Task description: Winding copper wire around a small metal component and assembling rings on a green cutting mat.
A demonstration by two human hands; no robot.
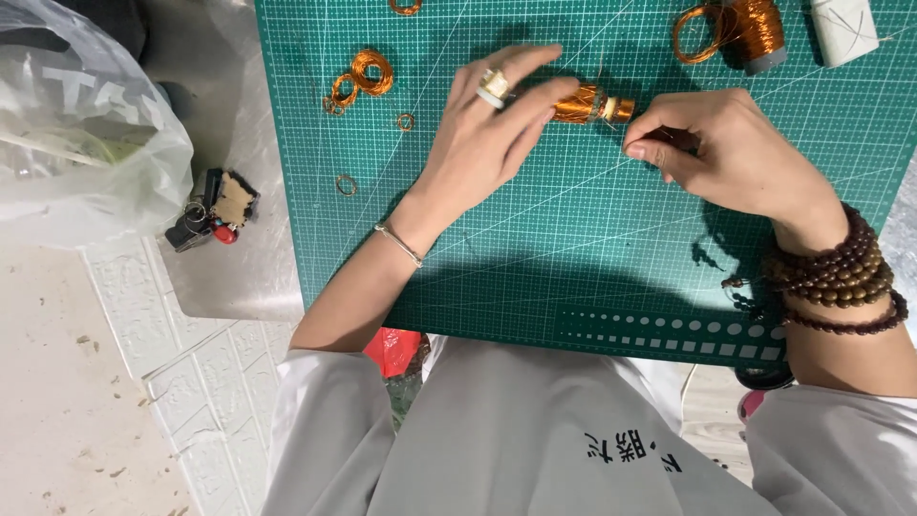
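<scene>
We are holding a small copper-wire coil (592, 103) on the green gridded cutting mat (573, 239), left hand (482, 134) gripping it, right hand (726, 153) pinching its wire end; winding looks partly done, loose wire rings (363, 76) left of it.

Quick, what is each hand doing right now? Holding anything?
Left hand: fingers closed on the copper wire coil, holding it on the green cutting mat.
Right hand: fingertips pinched together beside the coil; what they grip cannot be told.
</scene>
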